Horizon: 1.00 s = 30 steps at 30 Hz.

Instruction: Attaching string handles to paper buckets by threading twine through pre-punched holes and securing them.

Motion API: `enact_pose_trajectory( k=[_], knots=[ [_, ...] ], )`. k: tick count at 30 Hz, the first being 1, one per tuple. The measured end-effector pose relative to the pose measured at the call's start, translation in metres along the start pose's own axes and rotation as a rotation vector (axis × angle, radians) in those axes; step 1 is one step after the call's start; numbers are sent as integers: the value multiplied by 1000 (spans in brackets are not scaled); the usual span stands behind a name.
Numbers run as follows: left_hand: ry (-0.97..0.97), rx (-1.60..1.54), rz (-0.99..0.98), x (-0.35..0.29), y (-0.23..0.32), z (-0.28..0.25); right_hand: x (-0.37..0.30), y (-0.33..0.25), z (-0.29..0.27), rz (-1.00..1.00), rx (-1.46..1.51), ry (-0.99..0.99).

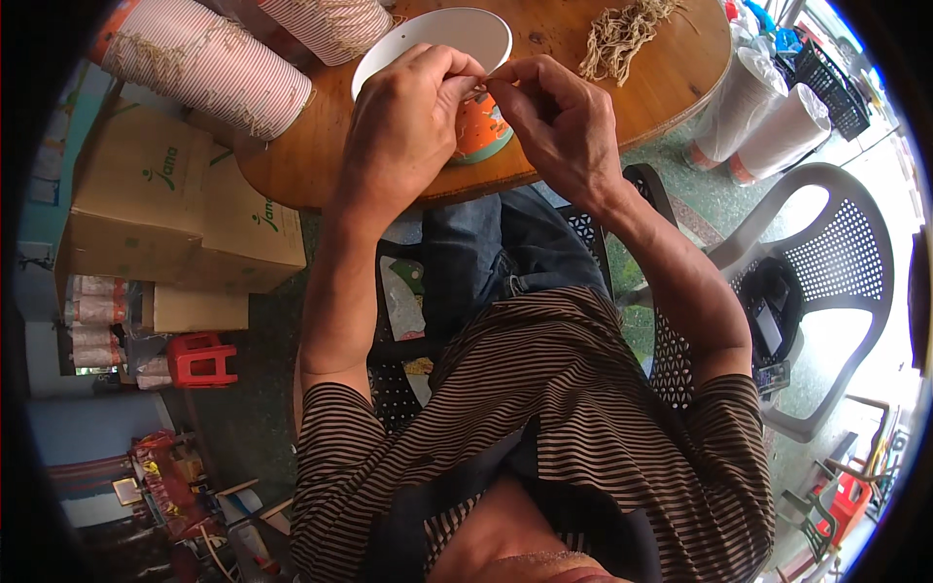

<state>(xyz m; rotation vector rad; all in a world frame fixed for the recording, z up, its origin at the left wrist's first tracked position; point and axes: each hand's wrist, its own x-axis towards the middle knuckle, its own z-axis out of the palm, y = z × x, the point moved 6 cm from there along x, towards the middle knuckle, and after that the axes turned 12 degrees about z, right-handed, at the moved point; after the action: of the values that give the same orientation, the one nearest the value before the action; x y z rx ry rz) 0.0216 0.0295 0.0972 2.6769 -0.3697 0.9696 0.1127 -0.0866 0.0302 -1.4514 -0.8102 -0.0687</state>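
A paper bucket, white inside with an orange and green printed outside, is on the wooden table close to its near edge. My left hand is in front of the bucket's left side and hides part of it. My right hand is at its right side. Both hands are closed in a pinch, their fingertips meeting at the near side of the rim. What lies between the fingertips is too small to make out. A loose bundle of tan twine lies on the table to the right.
Stacked striped paper buckets with cords lie at the table's left. Cardboard boxes and a red stool stand on the left. At right are plastic-wrapped white stacks, a black crate and a grey chair holding a black bag.
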Motion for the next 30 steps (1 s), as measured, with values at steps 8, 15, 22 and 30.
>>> enact_pose_trajectory(
  k=[8,15,22,30],
  knots=[
    [-121,-502,-199,-6,-25,9,2,7,1,144,105,-66],
    [-119,-682,-250,-7,-32,13,5,13,1,154,230,-80],
    [-51,-774,-320,-6,-36,14,1,9,6,208,161,-172],
    [-22,-680,-312,-7,-34,14,1,24,9,500,493,-348]
  ],
)
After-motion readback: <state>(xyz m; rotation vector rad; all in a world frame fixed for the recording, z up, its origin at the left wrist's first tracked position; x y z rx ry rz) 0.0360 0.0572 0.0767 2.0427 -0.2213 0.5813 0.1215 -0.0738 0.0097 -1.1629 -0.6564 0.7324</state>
